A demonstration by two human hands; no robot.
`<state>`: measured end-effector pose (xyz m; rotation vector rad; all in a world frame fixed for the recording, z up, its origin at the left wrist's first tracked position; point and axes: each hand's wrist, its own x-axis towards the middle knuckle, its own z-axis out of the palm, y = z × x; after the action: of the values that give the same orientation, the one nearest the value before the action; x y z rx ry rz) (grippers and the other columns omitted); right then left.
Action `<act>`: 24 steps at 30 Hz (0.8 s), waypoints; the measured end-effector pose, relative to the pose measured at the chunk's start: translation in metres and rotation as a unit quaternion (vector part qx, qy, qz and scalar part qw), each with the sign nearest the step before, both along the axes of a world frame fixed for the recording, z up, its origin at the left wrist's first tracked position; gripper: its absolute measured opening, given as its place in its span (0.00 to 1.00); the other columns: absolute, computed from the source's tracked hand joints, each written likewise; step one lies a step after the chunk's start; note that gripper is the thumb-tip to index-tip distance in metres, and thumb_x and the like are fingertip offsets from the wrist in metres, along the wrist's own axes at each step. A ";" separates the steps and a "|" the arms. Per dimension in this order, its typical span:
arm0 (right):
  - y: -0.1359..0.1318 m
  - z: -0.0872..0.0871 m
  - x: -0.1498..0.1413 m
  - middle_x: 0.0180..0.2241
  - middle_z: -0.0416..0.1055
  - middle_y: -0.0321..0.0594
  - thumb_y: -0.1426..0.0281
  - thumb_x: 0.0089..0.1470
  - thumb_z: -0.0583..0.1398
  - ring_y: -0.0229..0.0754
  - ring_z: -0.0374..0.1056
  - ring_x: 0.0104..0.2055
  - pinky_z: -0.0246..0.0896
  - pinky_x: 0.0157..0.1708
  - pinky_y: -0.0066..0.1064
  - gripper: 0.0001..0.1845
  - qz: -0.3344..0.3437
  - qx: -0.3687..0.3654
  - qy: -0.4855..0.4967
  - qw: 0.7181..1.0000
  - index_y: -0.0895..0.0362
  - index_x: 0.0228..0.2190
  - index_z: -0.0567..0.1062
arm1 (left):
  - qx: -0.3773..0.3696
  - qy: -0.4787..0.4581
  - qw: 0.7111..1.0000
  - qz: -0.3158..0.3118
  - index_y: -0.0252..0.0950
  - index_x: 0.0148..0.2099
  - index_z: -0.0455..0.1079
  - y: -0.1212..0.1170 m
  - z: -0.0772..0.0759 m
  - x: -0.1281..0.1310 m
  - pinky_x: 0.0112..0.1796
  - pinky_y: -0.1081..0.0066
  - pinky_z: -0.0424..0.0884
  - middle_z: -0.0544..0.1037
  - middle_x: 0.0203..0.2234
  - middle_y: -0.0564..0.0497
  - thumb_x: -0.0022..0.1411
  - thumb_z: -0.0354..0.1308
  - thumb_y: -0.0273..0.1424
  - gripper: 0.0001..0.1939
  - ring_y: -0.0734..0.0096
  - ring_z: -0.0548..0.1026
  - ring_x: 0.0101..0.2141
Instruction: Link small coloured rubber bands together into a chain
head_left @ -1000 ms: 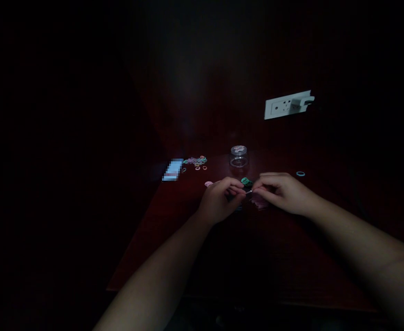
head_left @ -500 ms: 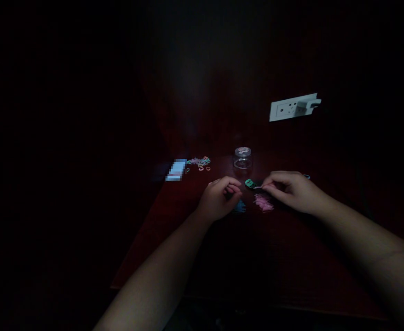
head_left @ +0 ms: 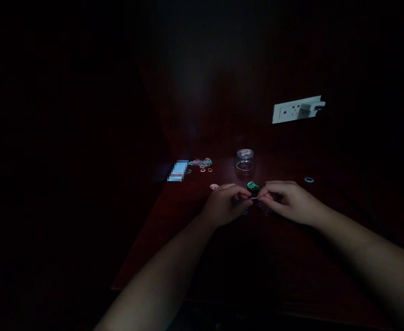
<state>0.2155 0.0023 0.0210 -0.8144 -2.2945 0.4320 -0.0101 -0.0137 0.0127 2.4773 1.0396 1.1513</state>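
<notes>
what i have in front of me is a thin pale band (head_left: 253, 198), stretched across the small gap between the two hands and held just above the table (head_left: 188, 202). its right end runs into the right hand (head_left: 288, 202), where i see thumb and forefinger pinched together on it. its left end sits at the fingertips of the left hand (head_left: 222, 207); thumb and forefinger curve in close around it, but from here i cannot tell whether they are clamped on it or only touching.

just beyond the band i see a small clump of green bands (head_left: 252, 185), near the right fingertips. below the gap lie some blue bands (head_left: 245, 213) and purplish ones (head_left: 265, 210), mostly hidden by the hands and too dim for me to count. a few pink bands (head_left: 214, 186) show behind the left hand's knuckles.

farther back stands a clear jar (head_left: 245, 162) with its lid on, upright. a lone blue band (head_left: 308, 179) lies off to the right, apart from the rest. at the back left i have a mixed pile of bands (head_left: 201, 162) beside a lit phone (head_left: 178, 171), its screen blurred. on the wall, a white socket (head_left: 285, 112) holds a plug (head_left: 317, 106).
</notes>
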 end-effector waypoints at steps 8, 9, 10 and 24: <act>-0.001 -0.004 -0.004 0.23 0.71 0.36 0.67 0.58 0.59 0.37 0.65 0.25 0.59 0.27 0.29 0.08 0.014 0.001 -0.004 1.000 0.56 0.31 0.77 | 0.002 0.012 1.000 -0.028 0.37 0.37 0.74 0.001 0.001 0.000 0.37 0.70 0.68 0.77 0.28 0.53 0.63 0.60 0.30 0.03 0.74 0.73 0.30; -0.001 -0.004 -0.004 0.23 0.71 0.36 0.67 0.58 0.59 0.37 0.65 0.25 0.59 0.27 0.29 0.08 0.012 0.004 -0.005 1.000 0.56 0.31 0.77 | 0.002 0.013 1.000 -0.027 0.37 0.37 0.74 0.001 0.001 0.000 0.36 0.70 0.68 0.77 0.28 0.53 0.63 0.60 0.30 0.03 0.74 0.73 0.30; -0.001 -0.003 -0.004 0.23 0.71 0.36 0.67 0.58 0.59 0.37 0.65 0.25 0.59 0.27 0.29 0.08 0.010 0.007 -0.004 1.000 0.56 0.31 0.77 | 0.002 0.015 1.000 -0.025 0.37 0.37 0.74 0.001 0.001 -0.001 0.36 0.70 0.68 0.77 0.27 0.53 0.63 0.60 0.30 0.03 0.74 0.72 0.30; -0.002 -0.002 -0.004 0.22 0.70 0.36 0.68 0.58 0.59 0.36 0.64 0.23 0.57 0.25 0.28 0.08 0.003 -0.002 -0.003 1.000 0.56 0.30 0.76 | 0.005 0.022 1.000 -0.012 0.37 0.36 0.75 0.004 -0.001 -0.004 0.37 0.69 0.68 0.77 0.26 0.53 0.62 0.61 0.31 0.04 0.73 0.73 0.29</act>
<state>0.2119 0.0008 0.0194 -0.8118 -2.3022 0.4376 -0.0143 -0.0096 0.0115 2.5260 1.0161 1.1025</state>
